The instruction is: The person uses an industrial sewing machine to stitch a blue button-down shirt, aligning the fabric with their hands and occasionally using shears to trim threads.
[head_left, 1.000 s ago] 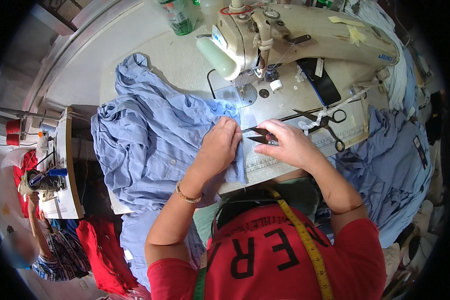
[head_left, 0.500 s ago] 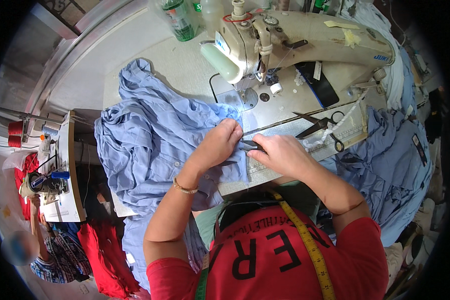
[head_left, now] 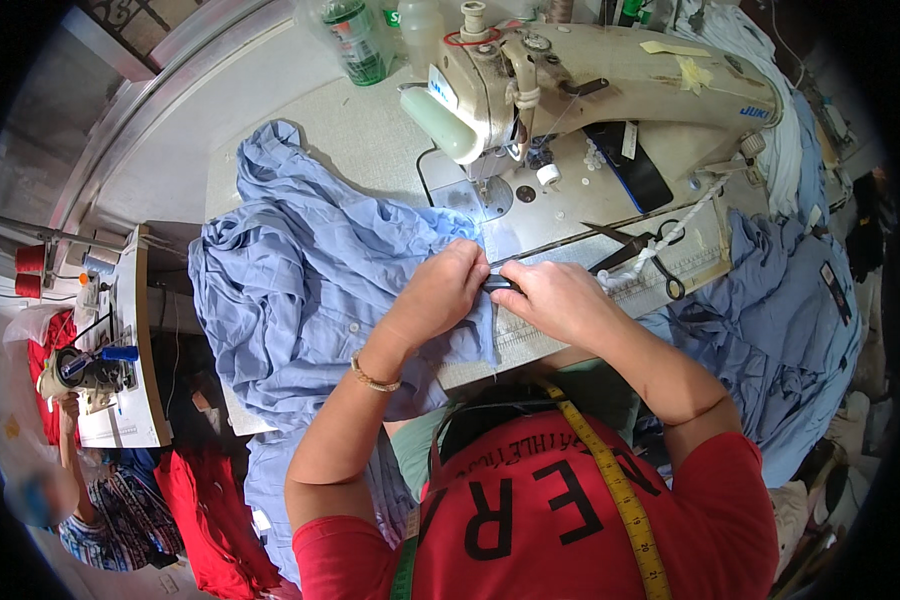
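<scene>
On one worktop (head_left: 355, 125) lie one garment (head_left: 310, 265), one phone (head_left: 632, 172) and one pair of scissors (head_left: 627, 250), the left hand (head_left: 442, 285) pinching the garment's edge, the right hand's (head_left: 558, 300) grip closed round snips (head_left: 501, 284), mostly hidden, and white bits (head_left: 593, 155) too small to count.

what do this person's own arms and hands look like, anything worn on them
Both arms come out of short, plain red sleeves that leave the forearms uncovered. The left hand is gloveless, with a light tan, apparently beaded bracelet around its wrist. The right hand is also gloveless, with nothing visible around its wrist.
</scene>
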A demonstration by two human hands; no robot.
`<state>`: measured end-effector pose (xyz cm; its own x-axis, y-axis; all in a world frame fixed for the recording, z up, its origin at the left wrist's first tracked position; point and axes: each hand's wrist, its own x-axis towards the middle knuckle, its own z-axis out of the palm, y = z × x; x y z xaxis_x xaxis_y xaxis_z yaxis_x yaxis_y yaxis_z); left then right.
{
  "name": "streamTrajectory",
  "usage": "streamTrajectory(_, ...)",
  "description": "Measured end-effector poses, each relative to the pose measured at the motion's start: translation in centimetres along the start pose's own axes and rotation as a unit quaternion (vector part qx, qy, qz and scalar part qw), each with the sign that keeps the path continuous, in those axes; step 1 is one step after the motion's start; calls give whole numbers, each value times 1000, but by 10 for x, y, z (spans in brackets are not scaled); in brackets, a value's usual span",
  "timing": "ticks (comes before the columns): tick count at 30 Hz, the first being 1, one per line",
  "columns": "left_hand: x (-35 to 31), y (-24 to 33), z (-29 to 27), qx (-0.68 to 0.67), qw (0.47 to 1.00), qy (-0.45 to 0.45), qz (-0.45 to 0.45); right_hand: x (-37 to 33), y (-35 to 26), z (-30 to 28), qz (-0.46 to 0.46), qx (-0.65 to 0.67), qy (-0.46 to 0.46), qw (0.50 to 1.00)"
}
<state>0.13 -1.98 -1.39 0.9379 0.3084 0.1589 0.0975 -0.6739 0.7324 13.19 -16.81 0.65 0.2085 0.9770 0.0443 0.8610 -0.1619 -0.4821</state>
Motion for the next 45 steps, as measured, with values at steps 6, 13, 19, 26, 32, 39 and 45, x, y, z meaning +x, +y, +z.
streamTrajectory(6, 0, -1, 1, 4, 1000, 4, 7, 1, 3, 1, -1, 4, -2, 1000)
streamTrajectory(13, 2, -2, 0, -56, 998, 9, -36, -2, -2, -7, -6, -25, -77, 997)
streamTrajectory(19, 4, -5, -4, -64, 996, 21, -62, -15, 10, -5, 19, 72, -32, 997)
streamTrajectory(26, -6, -4, -5, -149, 986, 20, -72, 8, 25, 17, 29, 331, 61, 941)
streamTrajectory(32, -19, -4, -6, -203, 974, 34, -97, 29, 9, 22, -56, 331, 117, 935)
streamTrajectory(39, -33, 9, -6, -277, 950, 102, -97, 42, 22, 26, -72, 377, 46, 922)
streamTrajectory(45, -42, 3, 2, -286, 939, 171, -81, 47, 25, 13, -54, 455, -54, 887)
